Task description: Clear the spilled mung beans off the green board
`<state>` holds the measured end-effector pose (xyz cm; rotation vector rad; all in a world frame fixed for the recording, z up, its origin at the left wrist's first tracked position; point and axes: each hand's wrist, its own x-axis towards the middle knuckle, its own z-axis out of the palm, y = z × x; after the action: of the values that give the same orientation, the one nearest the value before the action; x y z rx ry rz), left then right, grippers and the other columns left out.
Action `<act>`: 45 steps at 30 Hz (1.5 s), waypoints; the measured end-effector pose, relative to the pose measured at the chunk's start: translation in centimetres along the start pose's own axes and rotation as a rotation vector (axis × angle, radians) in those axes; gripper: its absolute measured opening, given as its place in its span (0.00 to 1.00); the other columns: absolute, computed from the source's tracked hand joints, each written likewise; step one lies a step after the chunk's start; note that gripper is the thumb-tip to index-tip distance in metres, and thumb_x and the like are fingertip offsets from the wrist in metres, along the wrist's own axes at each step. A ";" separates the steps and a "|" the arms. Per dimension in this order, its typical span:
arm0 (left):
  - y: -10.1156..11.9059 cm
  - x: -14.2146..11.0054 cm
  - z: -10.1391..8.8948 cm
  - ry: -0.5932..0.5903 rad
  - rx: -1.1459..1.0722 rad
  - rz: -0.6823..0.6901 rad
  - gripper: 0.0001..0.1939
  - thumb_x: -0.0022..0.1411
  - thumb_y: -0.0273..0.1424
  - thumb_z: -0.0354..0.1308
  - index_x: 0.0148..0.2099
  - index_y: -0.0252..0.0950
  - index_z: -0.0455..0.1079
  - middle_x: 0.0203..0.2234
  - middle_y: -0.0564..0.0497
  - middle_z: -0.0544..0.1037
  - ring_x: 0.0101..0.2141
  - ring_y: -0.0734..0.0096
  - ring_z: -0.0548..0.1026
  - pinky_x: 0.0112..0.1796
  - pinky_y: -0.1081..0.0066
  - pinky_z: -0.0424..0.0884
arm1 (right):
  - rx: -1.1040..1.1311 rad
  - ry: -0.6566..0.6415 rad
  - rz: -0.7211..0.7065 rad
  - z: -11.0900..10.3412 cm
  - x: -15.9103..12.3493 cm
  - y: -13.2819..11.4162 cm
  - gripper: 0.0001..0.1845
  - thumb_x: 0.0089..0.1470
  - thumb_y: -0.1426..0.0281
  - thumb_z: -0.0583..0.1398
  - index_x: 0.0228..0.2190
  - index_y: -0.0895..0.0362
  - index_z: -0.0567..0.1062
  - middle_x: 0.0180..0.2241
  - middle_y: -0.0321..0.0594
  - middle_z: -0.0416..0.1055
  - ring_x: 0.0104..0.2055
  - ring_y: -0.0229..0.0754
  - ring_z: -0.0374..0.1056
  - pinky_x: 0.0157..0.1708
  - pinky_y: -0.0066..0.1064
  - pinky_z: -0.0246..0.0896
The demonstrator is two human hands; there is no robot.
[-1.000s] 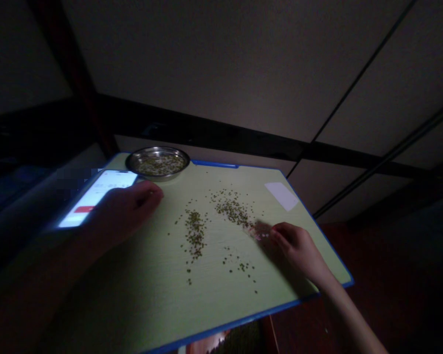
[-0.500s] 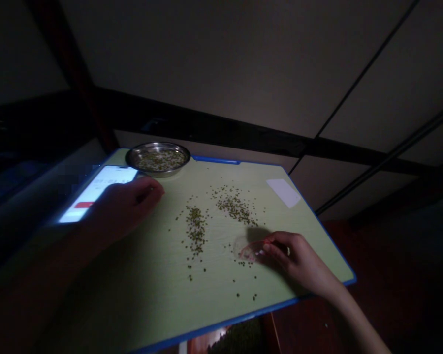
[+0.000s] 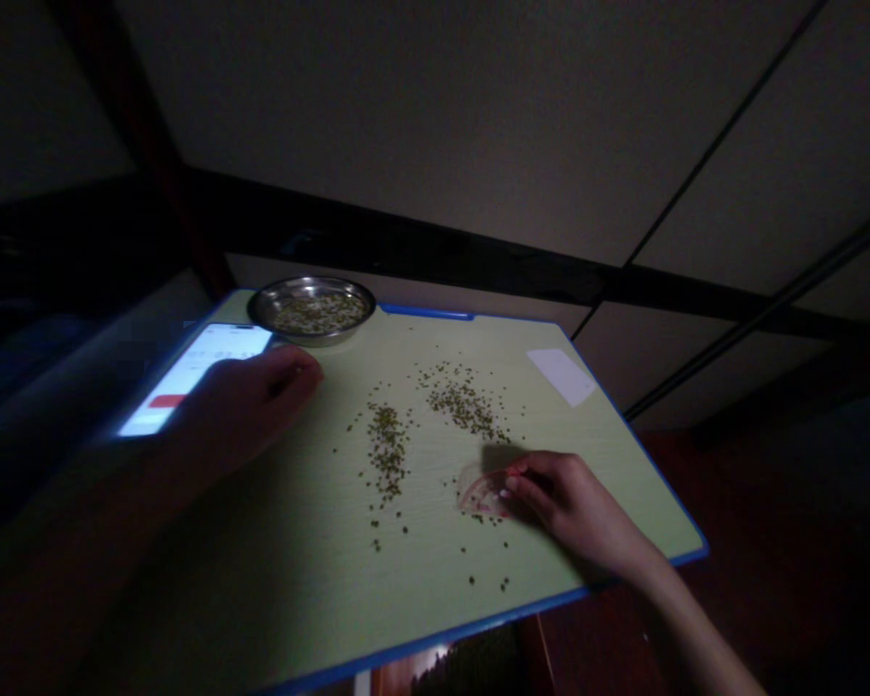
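My right hand (image 3: 569, 503) pinches the edge of a small clear plastic bag (image 3: 482, 491) with a red line along it. The bag is low over the board, a few green grains beside it; whether it touches the surface I cannot tell. My left hand (image 3: 286, 382), fingers curled in, is by the lit phone (image 3: 221, 345), just below the metal bowl (image 3: 257, 317). Anything inside those fingers is hidden in shadow. Between the hands lie two loose heaps of small green grains, a left heap (image 3: 387, 445) and a right heap (image 3: 468, 401).
The pale green table (image 3: 297, 580) has a blue rim and a blue bar (image 3: 426, 312) at its back edge. A white card (image 3: 562, 376) lies at the right. Several stray grains are near the front edge. Cabinet panels (image 3: 420, 116) rise behind, and the light is dim.
My right hand has shifted slightly left with the bag, which now shows more of its flat face and its red line. My left hand looks unmoved.
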<state>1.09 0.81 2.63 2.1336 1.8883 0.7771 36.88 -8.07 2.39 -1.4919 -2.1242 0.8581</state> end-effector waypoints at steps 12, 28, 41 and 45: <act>0.1 -0.1 -0.1 0.005 -0.023 0.023 0.19 0.63 0.47 0.45 0.36 0.40 0.69 0.27 0.51 0.77 0.29 0.65 0.73 0.33 0.65 0.63 | 0.011 -0.016 0.023 -0.2 -0.7 0.0 0.10 0.60 0.67 0.58 0.30 0.56 0.76 0.26 0.36 0.72 0.27 0.37 0.62 0.26 0.32 0.55; 0.0 -0.1 0.0 -0.015 -0.027 0.012 0.19 0.63 0.47 0.45 0.37 0.40 0.70 0.29 0.50 0.77 0.30 0.65 0.73 0.33 0.66 0.62 | 0.007 -0.062 0.048 -0.4 -2.1 0.2 0.11 0.62 0.66 0.57 0.31 0.56 0.76 0.28 0.37 0.73 0.29 0.38 0.63 0.28 0.32 0.56; 0.5 -0.3 -0.3 -0.027 -0.028 0.011 0.17 0.65 0.44 0.46 0.36 0.39 0.69 0.26 0.53 0.75 0.29 0.67 0.72 0.33 0.68 0.61 | -0.019 -0.037 0.014 1.4 -1.1 -1.2 0.07 0.59 0.70 0.58 0.31 0.55 0.77 0.27 0.35 0.74 0.27 0.36 0.64 0.27 0.32 0.55; 0.7 -0.4 -0.5 -0.037 -0.024 0.004 0.16 0.65 0.43 0.47 0.36 0.38 0.69 0.26 0.53 0.75 0.29 0.68 0.72 0.33 0.68 0.60 | -0.037 -0.004 -0.005 2.5 -0.3 -2.2 0.09 0.59 0.70 0.57 0.30 0.55 0.76 0.25 0.35 0.73 0.26 0.36 0.63 0.26 0.33 0.53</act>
<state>1.49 0.22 3.27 2.1233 1.8475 0.7516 33.85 -9.49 2.10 -1.5036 -2.1571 0.8241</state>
